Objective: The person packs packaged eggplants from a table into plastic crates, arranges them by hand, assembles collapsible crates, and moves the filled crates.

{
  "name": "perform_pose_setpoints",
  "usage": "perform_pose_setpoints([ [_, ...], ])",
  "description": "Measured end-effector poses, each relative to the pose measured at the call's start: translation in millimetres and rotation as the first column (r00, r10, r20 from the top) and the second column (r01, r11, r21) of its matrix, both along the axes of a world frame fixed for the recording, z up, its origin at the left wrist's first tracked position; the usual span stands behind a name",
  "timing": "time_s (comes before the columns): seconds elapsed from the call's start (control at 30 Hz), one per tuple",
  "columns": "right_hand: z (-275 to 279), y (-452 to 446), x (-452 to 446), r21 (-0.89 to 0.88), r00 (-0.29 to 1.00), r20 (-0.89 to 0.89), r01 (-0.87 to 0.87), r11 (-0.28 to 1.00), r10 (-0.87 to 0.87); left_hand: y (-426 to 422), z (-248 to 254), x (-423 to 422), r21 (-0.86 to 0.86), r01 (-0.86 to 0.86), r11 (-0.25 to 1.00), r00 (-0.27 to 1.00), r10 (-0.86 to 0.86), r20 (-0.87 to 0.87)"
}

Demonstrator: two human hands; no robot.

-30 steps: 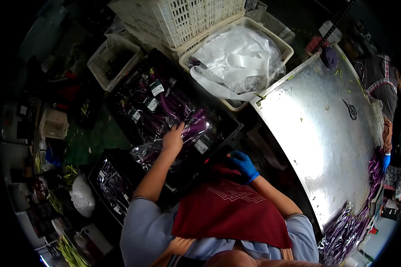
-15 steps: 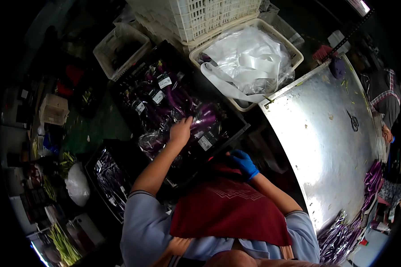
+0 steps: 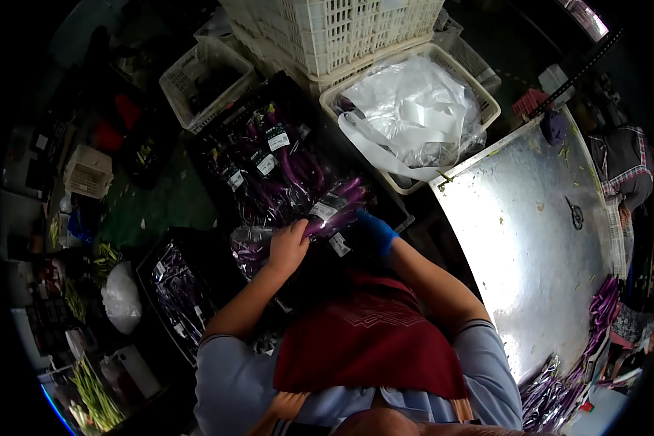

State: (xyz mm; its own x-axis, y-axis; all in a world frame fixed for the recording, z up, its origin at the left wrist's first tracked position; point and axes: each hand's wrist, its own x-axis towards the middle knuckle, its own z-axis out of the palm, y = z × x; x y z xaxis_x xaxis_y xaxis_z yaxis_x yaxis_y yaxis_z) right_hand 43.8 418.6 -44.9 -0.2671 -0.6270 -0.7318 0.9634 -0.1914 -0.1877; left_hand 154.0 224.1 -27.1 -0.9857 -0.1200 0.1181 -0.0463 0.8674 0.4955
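A clear plastic bag of long purple eggplants (image 3: 333, 208), with a white label on top, lies slanted over a black crate (image 3: 403, 218). My bare left hand (image 3: 291, 245) is closed around its near left part. At the bag's right end is my right hand (image 3: 376, 231) in a blue glove, its fingertips hidden in shadow against or under the bag. More bagged eggplants (image 3: 294, 171) with white labels fill the crate beyond my hands. A loose-looking bag end (image 3: 251, 240) of crinkled plastic sits left of my left hand.
A white basket (image 3: 490, 120) holds plastic bags, beside stacked white crates (image 3: 334, 36). Scissors (image 3: 575, 214) lie on the metal table (image 3: 530, 240) to the right, with purple eggplants (image 3: 603, 312) along its edge. Another person (image 3: 621, 163) stands beyond it. A second dark crate (image 3: 178, 291) is at left.
My right hand has moved up and left from near the apron to the bag's right end. The bag has turned, so its label now faces up.
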Motion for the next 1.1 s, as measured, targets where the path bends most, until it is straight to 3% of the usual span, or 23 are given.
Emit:
perform_pose_setpoints([
  [0.07, -19, -16, -16, 0.077, 0.998, 0.028, 0.049, 0.996, -0.051, 2, 8, 6, 0.093, -0.048, 0.995, 0.998, 0.044, 0.039],
  [0.17, -55, -24, -26, 0.116, 0.993, -0.117, 0.030, 0.993, -0.016, -7, -29, 9, -0.058, 0.017, 0.998, 0.999, -0.019, -0.037],
  [0.2, -85, -20, -29, 0.154, 0.992, -0.122, 0.025, 0.988, -0.006, -7, -47, 8, -0.197, -0.009, 0.980, 0.999, 0.015, 0.029],
  [0.3, -111, -25, -34, 0.323, 0.991, -0.113, -0.035, 0.946, 0.075, -10, -97, 8, -0.286, -0.006, 0.958, 0.981, 0.061, 0.183],
  [0.33, -115, -18, -40, 0.309, 0.972, -0.193, -0.070, 0.949, 0.134, -10, -95, 8, -0.261, 0.006, 0.965, 0.982, 0.044, 0.185],
  [0.43, -134, -16, -45, 0.033, 0.999, 0.037, 0.023, 0.999, -0.024, -11, -84, 19, -0.216, 0.130, 0.968, 0.969, -0.077, 0.237],
  [0.5, -168, -11, -40, 0.153, 0.972, -0.209, -0.081, 0.985, 0.112, -3, -80, 27, -0.196, 0.189, 0.962, 0.947, -0.125, 0.296],
  [0.53, -167, -7, -39, 0.256, 0.905, -0.352, -0.152, 0.955, 0.238, 3, -78, 30, -0.209, 0.208, 0.956, 0.935, -0.131, 0.330],
  [0.6, -166, -1, -36, 0.346, 0.880, -0.359, -0.185, 0.920, 0.312, 13, -81, 41, -0.214, 0.243, 0.946, 0.910, -0.146, 0.389],
  [0.67, -90, -5, -27, 0.329, 0.977, -0.109, -0.137, 0.934, 0.182, 19, -87, 48, -0.186, 0.231, 0.955, 0.934, -0.164, 0.317],
  [0.7, -93, -7, -26, 0.333, 0.961, -0.191, -0.128, 0.934, 0.200, 17, -93, 47, -0.132, 0.193, 0.972, 0.960, -0.160, 0.228],
  [0.77, -99, -4, -29, 0.366, 0.896, -0.349, -0.140, 0.920, 0.275, 4, -88, 26, 0.072, 0.054, 0.996, 0.928, -0.077, 0.366],
  [0.8, -102, -2, -33, 0.403, 0.843, -0.421, -0.158, 0.901, 0.336, -5, -97, 22, 0.260, -0.035, 0.965, 0.984, -0.012, 0.178],
  [0.83, -104, 0, -36, 0.444, 0.782, -0.484, -0.168, 0.880, 0.393, -12, -94, 14, 0.425, -0.144, 0.894, 0.983, 0.079, 0.166],
  [0.9, -80, -13, -44, 0.585, 0.827, -0.442, -0.028, 0.811, 0.347, -22, -99, 3, 0.153, -0.137, 0.979, 0.965, 0.097, 0.244],
  [0.93, -86, -16, -53, 0.607, 0.419, -0.740, 0.077, 0.791, 0.526, -19, -95, 0, 0.034, -0.111, 0.993, 0.952, 0.096, 0.291],
  [0.97, -90, -13, -54, 0.648, 0.201, -0.761, 0.185, 0.739, 0.617, -16, -94, -1, -0.031, -0.108, 0.994, 0.948, 0.112, 0.298],
  [1.03, -71, -16, -48, 0.640, -0.226, -0.617, 0.412, 0.648, 0.754, -10, -94, 4, -0.159, -0.104, 0.982, 0.936, 0.150, 0.317],
  [1.1, -60, -18, -35, 0.744, -0.345, -0.509, 0.283, 0.605, 0.788, 0, -101, 23, -0.150, 0.006, 0.989, 0.950, 0.041, 0.308],
])
